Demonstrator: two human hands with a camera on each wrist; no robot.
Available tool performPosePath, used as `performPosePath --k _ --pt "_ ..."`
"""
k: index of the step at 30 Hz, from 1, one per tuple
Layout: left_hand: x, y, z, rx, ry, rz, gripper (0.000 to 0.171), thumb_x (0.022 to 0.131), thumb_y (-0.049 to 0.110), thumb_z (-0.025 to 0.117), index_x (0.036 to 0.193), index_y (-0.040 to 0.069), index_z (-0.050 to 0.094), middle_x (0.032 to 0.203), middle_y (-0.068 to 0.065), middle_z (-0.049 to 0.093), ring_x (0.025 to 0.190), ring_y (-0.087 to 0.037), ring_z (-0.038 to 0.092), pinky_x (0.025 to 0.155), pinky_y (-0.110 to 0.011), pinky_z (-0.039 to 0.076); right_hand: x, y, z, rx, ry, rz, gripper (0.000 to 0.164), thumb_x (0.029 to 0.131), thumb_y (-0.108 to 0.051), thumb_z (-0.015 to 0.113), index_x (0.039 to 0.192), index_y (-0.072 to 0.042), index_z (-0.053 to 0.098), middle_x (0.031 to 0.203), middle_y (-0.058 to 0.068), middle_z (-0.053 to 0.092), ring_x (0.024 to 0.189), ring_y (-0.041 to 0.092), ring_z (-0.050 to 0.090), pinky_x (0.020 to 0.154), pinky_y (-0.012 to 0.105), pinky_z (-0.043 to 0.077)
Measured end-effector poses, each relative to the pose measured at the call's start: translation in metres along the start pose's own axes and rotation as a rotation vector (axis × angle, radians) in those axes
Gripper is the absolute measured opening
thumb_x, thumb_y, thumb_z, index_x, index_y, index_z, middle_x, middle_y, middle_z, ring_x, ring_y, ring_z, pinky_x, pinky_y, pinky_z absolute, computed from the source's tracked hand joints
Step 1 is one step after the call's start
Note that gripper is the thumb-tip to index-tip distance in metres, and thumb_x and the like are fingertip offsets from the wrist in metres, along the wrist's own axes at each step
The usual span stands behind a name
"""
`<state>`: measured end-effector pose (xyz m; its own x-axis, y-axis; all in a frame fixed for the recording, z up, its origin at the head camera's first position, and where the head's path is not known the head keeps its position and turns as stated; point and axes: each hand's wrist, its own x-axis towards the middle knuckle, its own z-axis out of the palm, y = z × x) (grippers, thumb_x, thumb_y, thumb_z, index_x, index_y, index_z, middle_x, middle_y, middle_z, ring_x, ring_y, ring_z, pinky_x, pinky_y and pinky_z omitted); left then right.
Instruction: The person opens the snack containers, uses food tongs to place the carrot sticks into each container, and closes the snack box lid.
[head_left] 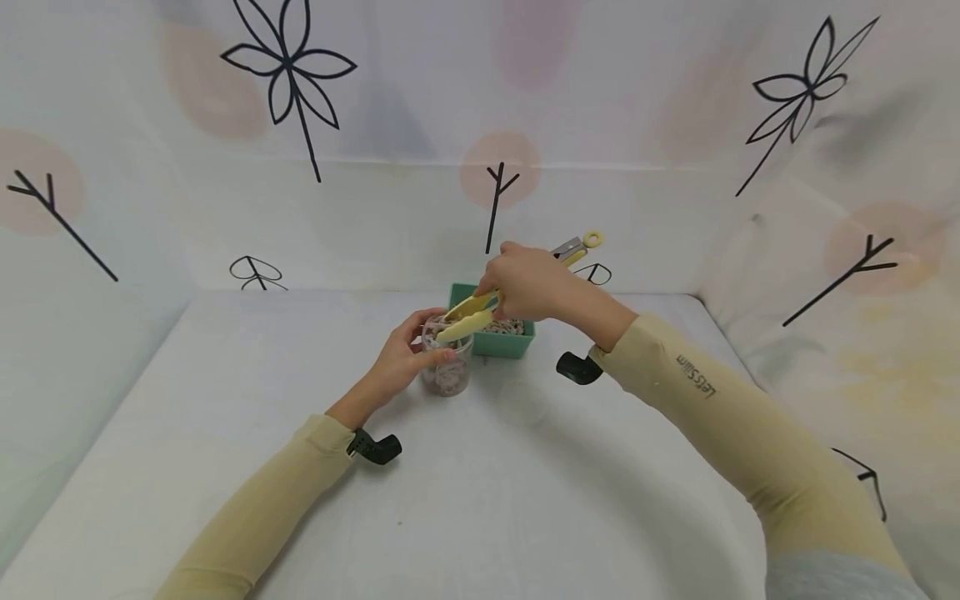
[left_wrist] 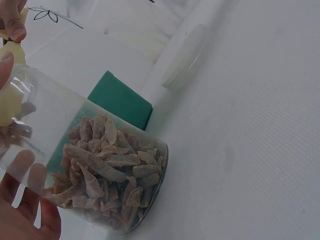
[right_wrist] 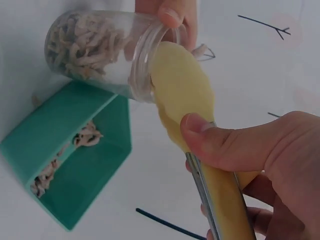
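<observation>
Mid-frame, I see the left hand (head_left: pixel 397 358) gripping a clear jar (head_left: pixel 448 379); the right hand (head_left: pixel 528 279) grips yellow tongs (head_left: pixel 467 325) at its mouth, near a green box (head_left: pixel 510 345).

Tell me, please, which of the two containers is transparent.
The round jar held by the left hand: its brownish pieces show through the wall, whereas the rectangular green box is opaque.

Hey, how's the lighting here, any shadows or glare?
Head view: fairly even light, a soft shadow on the table beside the right sleeve, the clear lid nearly lost against white; left wrist view: dimmer, with glare streaks on the jar near its rim; right wrist view: also dim, with darker shade inside the box.
</observation>
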<state>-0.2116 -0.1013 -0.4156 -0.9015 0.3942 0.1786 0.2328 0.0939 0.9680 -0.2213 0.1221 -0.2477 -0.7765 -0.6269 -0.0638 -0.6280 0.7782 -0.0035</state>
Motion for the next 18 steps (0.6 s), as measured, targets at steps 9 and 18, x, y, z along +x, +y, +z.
performPosePath --k 9,18 --pt "0.000 0.002 0.000 0.022 0.007 -0.011 0.064 0.091 0.018 0.075 0.146 0.014 0.044 0.137 -0.009 0.051 0.125 -0.026 0.046 0.107 -0.050 0.038 -0.003 0.004 -0.001 0.027 -0.027 0.021 0.047 0.079 -0.027 0.086 0.123 -0.019 0.073 0.117 -0.001 0.068 0.101 0.022 0.049 0.077 0.039 0.049" --pt "-0.002 0.004 0.001 0.027 0.014 -0.004 0.065 0.090 0.016 0.075 0.147 0.011 0.044 0.141 -0.011 0.051 0.131 -0.027 0.045 0.108 -0.052 0.037 -0.011 0.033 0.001 0.193 -0.030 0.096 0.060 0.079 -0.024 0.086 0.134 -0.013 0.065 0.127 0.005 0.063 0.109 0.026 0.046 0.087 0.044 0.046"
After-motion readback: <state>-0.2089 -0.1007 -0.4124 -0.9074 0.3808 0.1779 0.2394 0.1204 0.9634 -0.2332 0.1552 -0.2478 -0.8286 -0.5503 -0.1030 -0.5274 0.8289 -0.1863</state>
